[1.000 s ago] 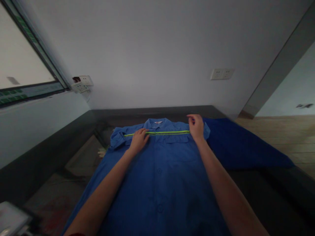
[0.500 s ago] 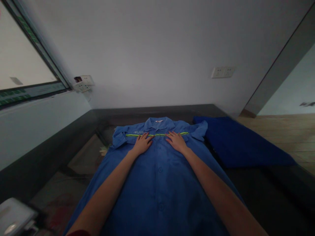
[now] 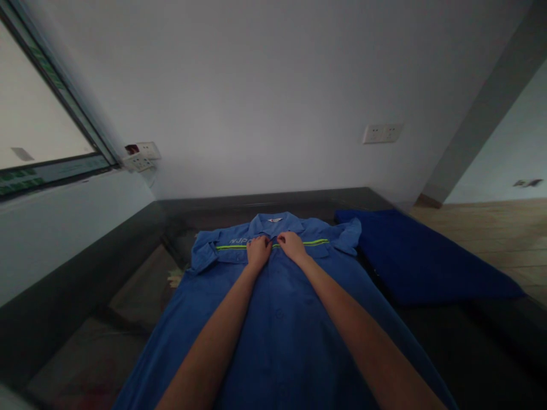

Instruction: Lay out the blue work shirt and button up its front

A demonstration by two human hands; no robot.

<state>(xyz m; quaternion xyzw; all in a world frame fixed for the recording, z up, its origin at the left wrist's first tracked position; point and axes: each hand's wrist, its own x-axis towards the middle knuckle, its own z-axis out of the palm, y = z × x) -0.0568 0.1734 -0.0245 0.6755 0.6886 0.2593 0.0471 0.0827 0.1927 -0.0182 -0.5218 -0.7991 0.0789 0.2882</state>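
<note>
A blue work shirt (image 3: 277, 307) with a yellow-green chest stripe and white lettering lies face up, its collar toward the wall. My left hand (image 3: 258, 251) is closed at the front opening just under the collar, fingertips pinching the shirt's front edge. Opposite it, my right hand (image 3: 291, 245) is also closed, its thumb and fingers pinched on the other front edge. A small gap separates the two hands. Whether a button sits between the fingertips is too small to make out.
The shirt lies on a dark glossy table (image 3: 256, 199) against a white wall. Folded dark blue cloth (image 3: 419, 256) lies to the right. Wall sockets (image 3: 382, 134) are at the right, with a plug adapter (image 3: 139, 162) at the left near a window frame. Wooden flooring (image 3: 491, 228) shows beyond.
Both hands, flat and spread on the chest stripe before, have come inward to the front opening and closed their fingers on its edges. The view has shifted slightly.
</note>
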